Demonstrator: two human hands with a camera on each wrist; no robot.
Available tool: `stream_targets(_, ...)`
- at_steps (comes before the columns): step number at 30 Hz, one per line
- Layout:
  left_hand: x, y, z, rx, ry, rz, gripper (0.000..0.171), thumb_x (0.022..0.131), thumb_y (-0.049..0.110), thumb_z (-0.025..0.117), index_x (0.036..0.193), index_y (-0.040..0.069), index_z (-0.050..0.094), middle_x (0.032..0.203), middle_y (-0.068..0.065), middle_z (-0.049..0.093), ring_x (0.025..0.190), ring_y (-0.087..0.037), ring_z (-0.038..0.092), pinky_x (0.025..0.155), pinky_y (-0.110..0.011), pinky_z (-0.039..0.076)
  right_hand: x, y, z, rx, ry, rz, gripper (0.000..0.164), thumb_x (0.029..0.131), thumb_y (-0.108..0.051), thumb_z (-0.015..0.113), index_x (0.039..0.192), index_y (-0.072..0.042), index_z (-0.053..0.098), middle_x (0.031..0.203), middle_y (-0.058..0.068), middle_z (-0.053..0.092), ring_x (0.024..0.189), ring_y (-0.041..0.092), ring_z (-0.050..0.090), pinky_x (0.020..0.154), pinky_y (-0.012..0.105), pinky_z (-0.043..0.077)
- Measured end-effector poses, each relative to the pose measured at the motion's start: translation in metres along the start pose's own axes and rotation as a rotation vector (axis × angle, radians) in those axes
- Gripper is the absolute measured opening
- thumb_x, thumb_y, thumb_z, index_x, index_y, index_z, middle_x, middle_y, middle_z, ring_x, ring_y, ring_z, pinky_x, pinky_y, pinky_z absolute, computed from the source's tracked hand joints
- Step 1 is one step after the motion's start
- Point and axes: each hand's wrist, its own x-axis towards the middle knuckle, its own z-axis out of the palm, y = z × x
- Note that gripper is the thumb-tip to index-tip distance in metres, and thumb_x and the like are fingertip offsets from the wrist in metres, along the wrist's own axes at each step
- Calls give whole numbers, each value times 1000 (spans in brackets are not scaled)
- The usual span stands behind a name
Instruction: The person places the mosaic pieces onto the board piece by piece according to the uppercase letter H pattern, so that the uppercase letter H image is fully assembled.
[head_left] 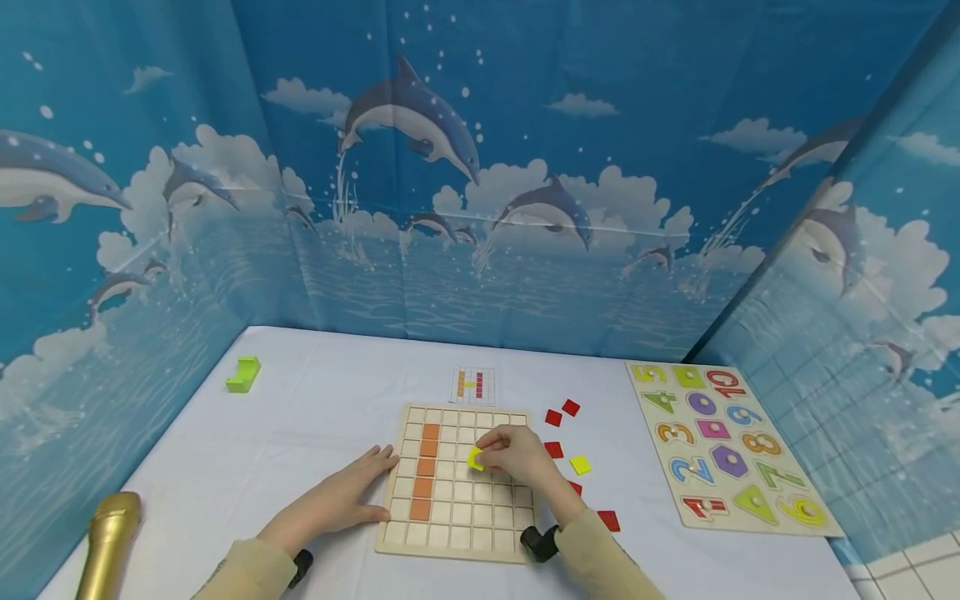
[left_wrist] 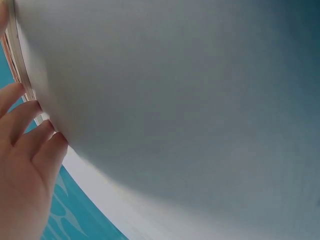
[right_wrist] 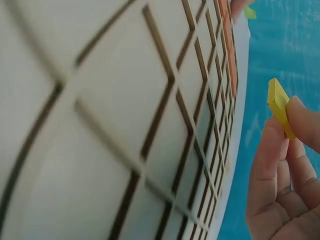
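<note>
Between thumb and fingertips my right hand (head_left: 522,457) pinches a yellow square tile (head_left: 474,458) over the middle of a wooden grid board (head_left: 481,515). The right wrist view shows this tile (right_wrist: 278,106) tilted on edge, raised off the grid. A column of several orange tiles (head_left: 424,467) fills cells on the board's left side. My left hand (head_left: 339,500) lies at the board's left edge with fingers spread, fingertips and thumb touching the rim. In the left wrist view, the left fingers (left_wrist: 35,131) are bent slightly beside the board's edge.
Several red tiles (head_left: 553,450) and a second yellow tile (head_left: 581,464) lie right of the board. Behind it is a small pattern card (head_left: 473,386). A number puzzle (head_left: 742,450) is at far right, a green block (head_left: 243,375) and gold microphone (head_left: 111,542) at left.
</note>
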Motion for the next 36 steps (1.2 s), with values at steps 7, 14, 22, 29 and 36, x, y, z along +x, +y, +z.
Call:
stream_targets(7, 2, 0, 0, -9, -6, -4, 86, 79, 42, 78, 148, 4, 43, 159, -17, 32, 149, -40, 24, 117, -61, 26, 9, -8, 24, 3, -50, -31, 12, 83, -11, 78, 91, -6, 72, 76, 1, 66, 65, 11, 62, 63, 23, 56)
stream_targets(14, 3, 0, 1, 13, 4, 3, 86, 78, 43, 78, 147, 4, 43, 159, -17, 33, 148, -40, 25, 117, -60, 27, 12, -13, 36, -70, -57, -82, 8, 83, -7, 77, 89, -4, 72, 74, 1, 64, 62, 10, 58, 56, 20, 49)
stream_targets(22, 0, 2, -1, -6, 3, -11, 85, 78, 40, 78, 147, 4, 43, 159, -17, 33, 148, -41, 24, 117, -61, 27, 15, -16, 42, -111, -52, -115, 5, 82, -2, 76, 85, -3, 72, 72, 1, 63, 59, 9, 56, 53, 19, 46)
stream_targets(29, 1, 0, 1, -2, 1, -11, 86, 79, 42, 78, 148, 4, 43, 159, -17, 33, 149, -40, 24, 117, -61, 27, 15, -15, 45, -139, -40, -102, 6, 81, -2, 77, 80, -5, 72, 71, 2, 65, 59, 9, 55, 54, 21, 47)
stream_targets(36, 1, 1, 1, -6, -4, -27, 86, 79, 42, 78, 148, 5, 43, 159, -16, 33, 149, -39, 24, 117, -60, 27, 13, -18, 47, -170, -34, -126, 7, 82, 0, 75, 79, -4, 70, 68, 1, 63, 59, 8, 53, 54, 20, 45)
